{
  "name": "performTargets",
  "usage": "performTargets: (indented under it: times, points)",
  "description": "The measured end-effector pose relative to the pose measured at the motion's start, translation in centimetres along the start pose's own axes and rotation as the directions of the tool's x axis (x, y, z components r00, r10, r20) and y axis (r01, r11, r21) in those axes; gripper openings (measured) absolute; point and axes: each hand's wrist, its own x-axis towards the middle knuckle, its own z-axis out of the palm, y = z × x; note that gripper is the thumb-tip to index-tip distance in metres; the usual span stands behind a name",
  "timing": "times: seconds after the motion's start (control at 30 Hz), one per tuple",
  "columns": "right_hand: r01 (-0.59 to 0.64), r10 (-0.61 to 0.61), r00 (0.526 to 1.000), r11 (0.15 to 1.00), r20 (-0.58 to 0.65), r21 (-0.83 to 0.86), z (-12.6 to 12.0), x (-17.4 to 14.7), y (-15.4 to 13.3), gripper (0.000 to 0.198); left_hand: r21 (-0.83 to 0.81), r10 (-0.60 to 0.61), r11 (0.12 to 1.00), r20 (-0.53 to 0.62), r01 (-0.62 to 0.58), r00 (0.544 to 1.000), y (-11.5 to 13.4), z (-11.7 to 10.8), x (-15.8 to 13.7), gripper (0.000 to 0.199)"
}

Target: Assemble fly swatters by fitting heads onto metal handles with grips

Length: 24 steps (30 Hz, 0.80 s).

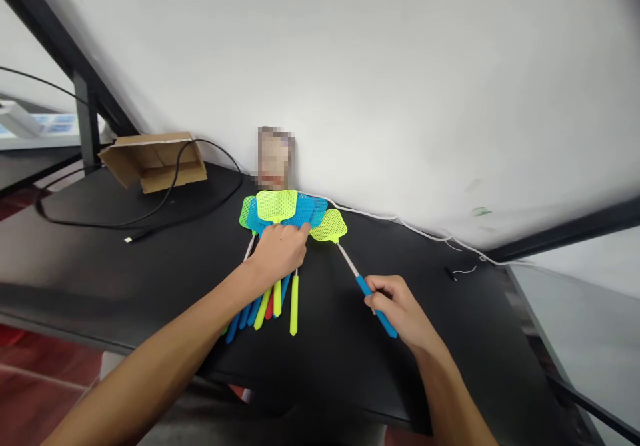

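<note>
A pile of fly swatters (276,204) with yellow-green, blue and green mesh heads lies on the black table, handles toward me. My left hand (281,251) is over the pile just below the heads, closed around the shafts; its fingers are partly hidden. The index finger touches a blue head at the right side. To the right, my right hand (397,309) grips the blue handle of a single fly swatter (330,226), whose yellow-green head overlaps the pile's right edge. Several blue and yellow-green handles and a red one (270,307) stick out below my left hand.
An open cardboard box (173,166) lies at the back left, with a black cable (113,225) looping past it. A pixelated upright item (275,158) leans on the white wall. A white cable (370,216) runs along the back edge of the black table (195,266).
</note>
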Motion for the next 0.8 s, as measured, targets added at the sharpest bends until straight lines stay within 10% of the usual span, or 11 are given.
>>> performTargets:
  times: [0.3, 0.47, 0.63, 0.8]
  points:
    - [0.092, -0.090, 0.994, 0.995, -0.058, 0.033, -6.0, -2.6, 0.5, 0.022, -0.031, -0.006, 1.000, -0.037, 0.005, 0.999, -0.2, 0.8, 0.1, 0.019]
    - [0.147, -0.143, 0.986, 0.988, -0.089, 0.043, -2.2, -1.4, 0.0, 0.028, -0.302, -0.038, 0.953, -0.156, -0.011, 0.987, 0.6, 0.4, -0.1, 0.028]
    - [0.119, -0.115, 0.993, 0.986, -0.035, 0.121, 3.2, 0.0, -0.2, 0.028, -0.930, -0.061, 0.360, -0.105, -0.077, 0.993, 1.8, -0.2, 0.0, 0.037]
    - [0.071, -0.099, 0.978, 0.985, 0.184, 0.155, 4.1, 0.2, 0.3, 0.019, -0.992, -0.090, -0.126, -0.005, -0.016, 0.996, 2.2, 0.0, 0.3, 0.029]
